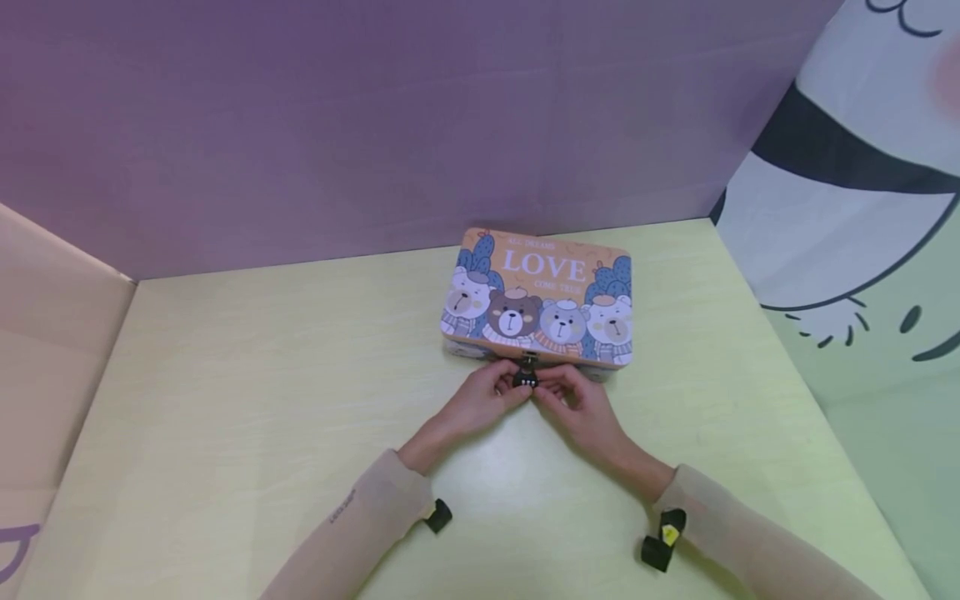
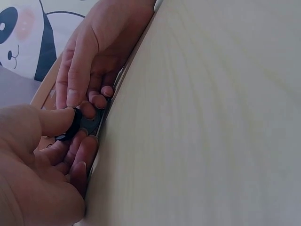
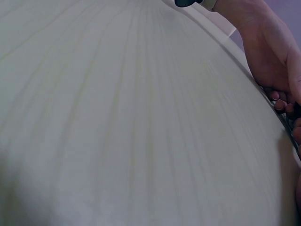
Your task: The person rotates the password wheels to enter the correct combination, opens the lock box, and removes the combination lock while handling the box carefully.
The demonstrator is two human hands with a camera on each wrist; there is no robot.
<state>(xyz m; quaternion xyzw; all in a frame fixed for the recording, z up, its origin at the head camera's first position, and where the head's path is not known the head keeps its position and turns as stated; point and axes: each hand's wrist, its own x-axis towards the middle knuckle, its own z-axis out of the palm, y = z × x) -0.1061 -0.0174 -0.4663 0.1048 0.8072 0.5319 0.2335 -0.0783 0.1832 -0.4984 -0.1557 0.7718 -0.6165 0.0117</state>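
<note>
Gripping black padlock point(image 1: 526, 380) by bear-print box point(image 1: 537, 292)

A pale wood-grain table point(image 1: 262, 400) fills the middle; a purple wall point(image 1: 375, 125) stands at twelve o'clock, a panda-printed wall point(image 1: 832, 250) at two, a beige panel point(image 1: 52, 333) at nine.

I get head view from above, facing forward-down over counter point(image 1: 225, 400). Wrist views low, close, skimming counter; both share left hand point(image 1: 480, 398) and right hand point(image 1: 587, 410): frame-left in left wrist, right edge in right.
</note>
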